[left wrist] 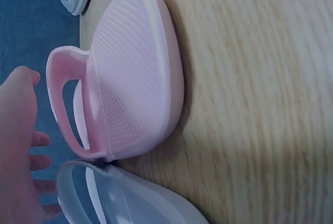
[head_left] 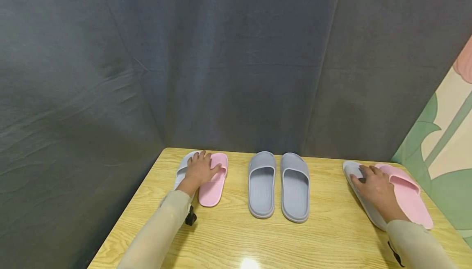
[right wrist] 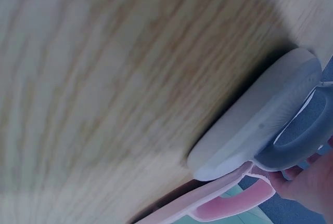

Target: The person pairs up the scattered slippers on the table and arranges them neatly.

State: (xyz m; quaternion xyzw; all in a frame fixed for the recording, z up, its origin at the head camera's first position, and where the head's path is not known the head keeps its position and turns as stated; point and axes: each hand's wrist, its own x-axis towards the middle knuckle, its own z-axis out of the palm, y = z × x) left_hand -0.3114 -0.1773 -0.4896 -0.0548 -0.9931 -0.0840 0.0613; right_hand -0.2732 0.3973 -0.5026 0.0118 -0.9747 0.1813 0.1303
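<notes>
My left hand [head_left: 200,168] is over a pale grey slide slipper [head_left: 183,165] and the pink slipper [head_left: 212,194] beside it, at the table's left. Its fingers are spread; in the left wrist view the hand [left wrist: 18,125] stays apart from the pink strap [left wrist: 62,73]. At the right, my right hand [head_left: 376,187] lies over another pale grey slipper [head_left: 351,168], close against a second pink slipper [head_left: 413,203]. Its fingers reach near the grey strap [right wrist: 307,141] in the right wrist view; whether they touch it I cannot tell.
Two darker grey slippers, one [head_left: 262,197] beside the other [head_left: 296,199], stand side by side between my hands on the wooden table [head_left: 228,240]. Dark cloth [head_left: 239,64] hangs behind the far edge. A painted wall [head_left: 448,137] borders the right side.
</notes>
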